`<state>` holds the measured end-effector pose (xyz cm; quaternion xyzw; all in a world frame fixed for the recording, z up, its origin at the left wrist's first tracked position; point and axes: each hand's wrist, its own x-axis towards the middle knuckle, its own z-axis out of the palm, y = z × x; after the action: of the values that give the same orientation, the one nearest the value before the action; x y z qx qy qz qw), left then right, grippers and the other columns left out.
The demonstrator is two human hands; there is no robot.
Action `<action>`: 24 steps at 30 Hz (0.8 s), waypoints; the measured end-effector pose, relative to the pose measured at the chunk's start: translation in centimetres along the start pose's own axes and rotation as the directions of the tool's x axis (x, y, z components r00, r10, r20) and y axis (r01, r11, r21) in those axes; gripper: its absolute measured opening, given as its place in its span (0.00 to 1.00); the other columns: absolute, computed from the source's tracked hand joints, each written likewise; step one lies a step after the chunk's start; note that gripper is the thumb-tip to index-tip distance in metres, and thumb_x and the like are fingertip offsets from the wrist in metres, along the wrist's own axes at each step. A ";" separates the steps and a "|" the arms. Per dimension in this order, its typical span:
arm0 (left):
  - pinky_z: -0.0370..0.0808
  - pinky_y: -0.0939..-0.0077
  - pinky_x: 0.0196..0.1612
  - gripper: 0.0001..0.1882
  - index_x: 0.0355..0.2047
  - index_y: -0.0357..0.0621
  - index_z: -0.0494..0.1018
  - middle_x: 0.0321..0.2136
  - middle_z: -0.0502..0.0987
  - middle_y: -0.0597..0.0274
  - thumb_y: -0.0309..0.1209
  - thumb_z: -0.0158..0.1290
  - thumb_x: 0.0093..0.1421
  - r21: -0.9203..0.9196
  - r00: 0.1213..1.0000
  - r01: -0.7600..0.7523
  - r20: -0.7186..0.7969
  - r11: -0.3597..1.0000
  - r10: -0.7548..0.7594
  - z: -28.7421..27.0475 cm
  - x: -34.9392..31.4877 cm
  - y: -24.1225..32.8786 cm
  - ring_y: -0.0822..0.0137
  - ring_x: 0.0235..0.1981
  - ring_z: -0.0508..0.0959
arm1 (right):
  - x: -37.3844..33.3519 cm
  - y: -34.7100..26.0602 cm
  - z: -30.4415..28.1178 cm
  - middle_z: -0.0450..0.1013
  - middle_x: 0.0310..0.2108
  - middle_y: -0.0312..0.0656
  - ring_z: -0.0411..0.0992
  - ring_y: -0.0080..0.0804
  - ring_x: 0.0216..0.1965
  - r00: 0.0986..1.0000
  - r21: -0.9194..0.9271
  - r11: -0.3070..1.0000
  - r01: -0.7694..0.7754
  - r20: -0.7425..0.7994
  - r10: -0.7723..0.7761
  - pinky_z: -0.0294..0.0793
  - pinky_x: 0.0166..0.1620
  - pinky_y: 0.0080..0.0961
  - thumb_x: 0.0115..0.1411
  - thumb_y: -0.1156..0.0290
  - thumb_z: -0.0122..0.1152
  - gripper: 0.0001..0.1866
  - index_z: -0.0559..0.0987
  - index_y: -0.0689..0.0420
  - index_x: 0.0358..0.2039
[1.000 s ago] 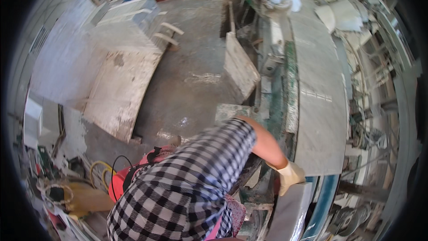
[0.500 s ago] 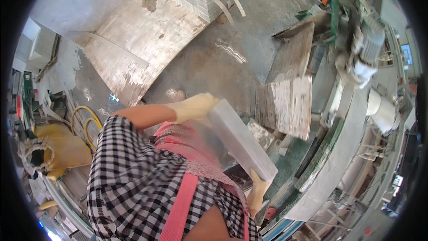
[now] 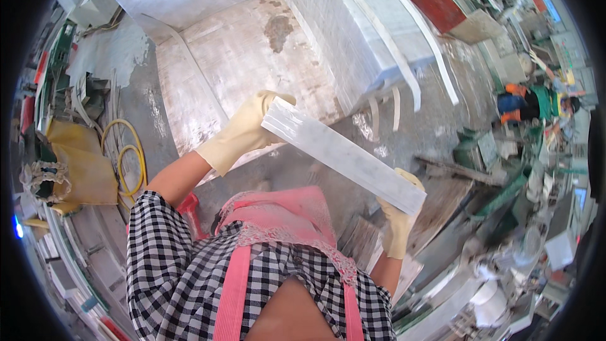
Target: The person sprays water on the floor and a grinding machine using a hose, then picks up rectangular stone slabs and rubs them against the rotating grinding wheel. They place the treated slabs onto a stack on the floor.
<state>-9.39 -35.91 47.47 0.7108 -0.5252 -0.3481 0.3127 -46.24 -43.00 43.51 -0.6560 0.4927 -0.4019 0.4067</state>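
Observation:
I hold a long white marble strip [image 3: 344,155] slanting across the middle of the view, in front of my checked shirt and pink apron. My left hand [image 3: 249,127], in a pale yellow rubber glove, grips its upper left end. My right hand [image 3: 399,221], gloved the same way, supports the lower right end from underneath. Beyond the strip lie large pale stone slabs [image 3: 252,57] on the grey floor.
A tall stack of white slabs [image 3: 353,31] stands at the top middle. A yellow hose [image 3: 129,151] and a yellow sack [image 3: 72,167] lie at left. Cluttered machinery and stone offcuts [image 3: 499,177] fill the right side. A person [image 3: 536,104] is at the far right.
My view has swung across the workshop. The marble strip, absent a second ago, was lifted by both hands and now sits higher and more level in front of me.

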 end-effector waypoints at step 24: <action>0.72 0.69 0.32 0.13 0.22 0.43 0.70 0.20 0.72 0.58 0.24 0.66 0.45 0.054 0.867 -0.284 -0.412 0.957 0.281 -8.6 37.4 8.6 0.58 0.23 0.69 | 51.0 -1.0 4.7 0.79 0.41 0.40 0.78 0.28 0.42 0.952 -0.001 0.988 0.156 0.268 -0.150 0.79 0.46 0.27 0.38 0.77 0.82 0.34 0.78 0.62 0.49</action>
<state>0.84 -73.52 53.05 0.6826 -0.5435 -0.1417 0.4676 -31.77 -91.77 49.26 -0.7447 0.3855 -0.3348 0.4298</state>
